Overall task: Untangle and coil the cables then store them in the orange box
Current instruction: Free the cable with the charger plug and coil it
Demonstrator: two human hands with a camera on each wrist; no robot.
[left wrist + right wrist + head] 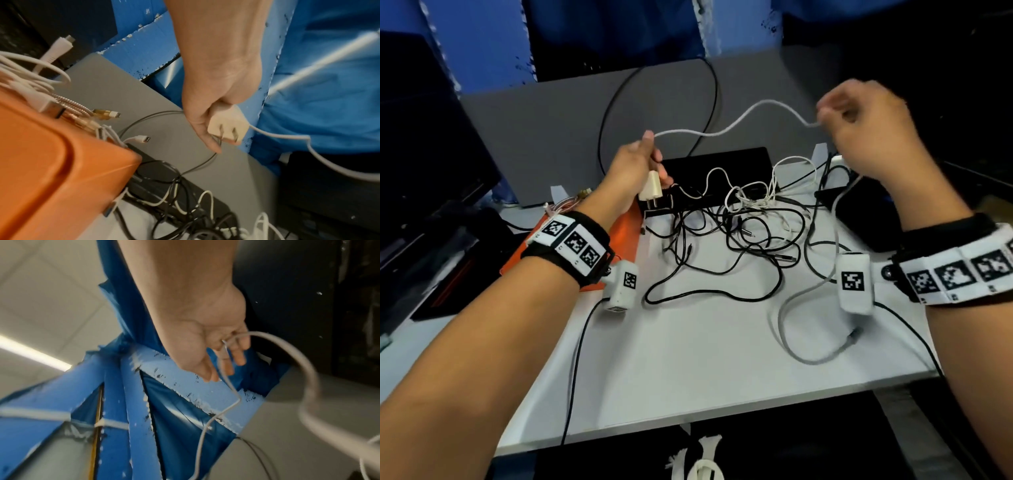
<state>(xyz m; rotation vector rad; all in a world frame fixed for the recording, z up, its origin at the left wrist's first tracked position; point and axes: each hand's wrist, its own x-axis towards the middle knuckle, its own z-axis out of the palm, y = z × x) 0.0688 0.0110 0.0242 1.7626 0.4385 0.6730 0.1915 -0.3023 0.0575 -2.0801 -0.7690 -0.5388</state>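
Your left hand (635,168) clasps the charger plug (651,185), your right hand (866,126) pinches its white cable (726,129); the tangle (736,222) at twelve o'clock remains uncoiled, the orange box (51,162) barely filled.

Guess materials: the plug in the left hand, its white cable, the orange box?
Plug: likely hard moulded plastic, cream, smooth matt, with metal-looking prongs. White cable: looks braided or textured, but blur leaves rubber jacketing possible. Orange box: probably rigid plastic, with smooth rounded moulded edges and a slight sheen. Left hand grips the plug; right hand pinches the cable.
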